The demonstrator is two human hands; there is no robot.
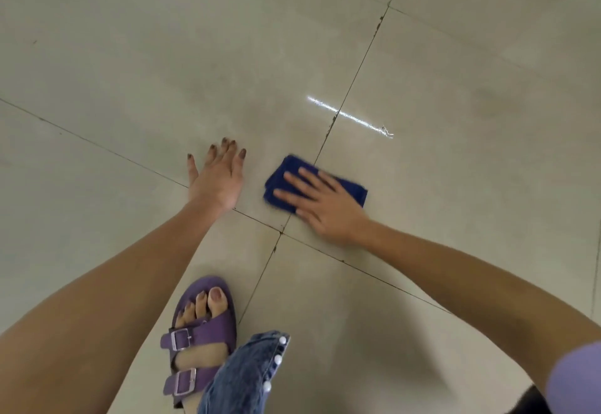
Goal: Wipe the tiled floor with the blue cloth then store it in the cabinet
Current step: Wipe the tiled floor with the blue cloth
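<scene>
The blue cloth [313,186] is seen folded into a small rectangle and laid flat on the tiled floor [455,186], just past the crossing of two grout lines [353,85], with its far corner reaching the line that runs away toward the upper right. It is pressed down by the right hand [325,205], whose fingers are spread flat across the cloth's near half; the cloth's edges are slightly blurred, so whether any part is pinched cannot be told. The left hand [216,179] is laid open on the bare tile just beside the cloth, apart from it, palm down with fingers splayed (the nails are painted dark), its wrist over the nearer grout line. Below the hands, a foot in a purple sandal [198,335] is planted on the tile near the crossing, with a denim trouser hem [247,371] at its right. Wide stretches of bare floor are left open beyond and to both sides of the cloth, and a bright streak of reflected light [349,116] is cast across the grout line beyond it.
</scene>
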